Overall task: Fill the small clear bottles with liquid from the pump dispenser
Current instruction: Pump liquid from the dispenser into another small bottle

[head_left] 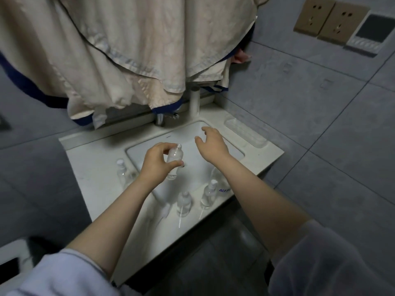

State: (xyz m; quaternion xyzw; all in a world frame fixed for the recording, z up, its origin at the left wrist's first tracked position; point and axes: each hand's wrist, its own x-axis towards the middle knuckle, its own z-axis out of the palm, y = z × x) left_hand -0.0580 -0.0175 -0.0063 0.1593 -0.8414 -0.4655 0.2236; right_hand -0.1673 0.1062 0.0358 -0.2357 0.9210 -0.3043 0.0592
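My left hand [157, 162] grips a small clear bottle [175, 157] with no cap, held upright over the white sink basin [190, 146]. My right hand [210, 143] hovers open above the basin, holding nothing, fingers spread toward the back. On the counter's front edge stand an uncapped clear bottle [184, 202] and a clear bottle with a white pump top [209, 194]. A larger clear bottle with blue lettering [220, 180] stands partly behind my right forearm. Left of the basin stands a capped clear bottle [123, 170]. Loose white pump tubes [180, 218] lie by the front edge.
The white counter [89, 167] is small and ends just in front of the bottles. A faucet [168, 118] and a white tube [194, 101] stand behind the basin under hanging beige cloth [128, 50]. A clear soap tray [245, 133] sits at the right. Grey tiled walls surround.
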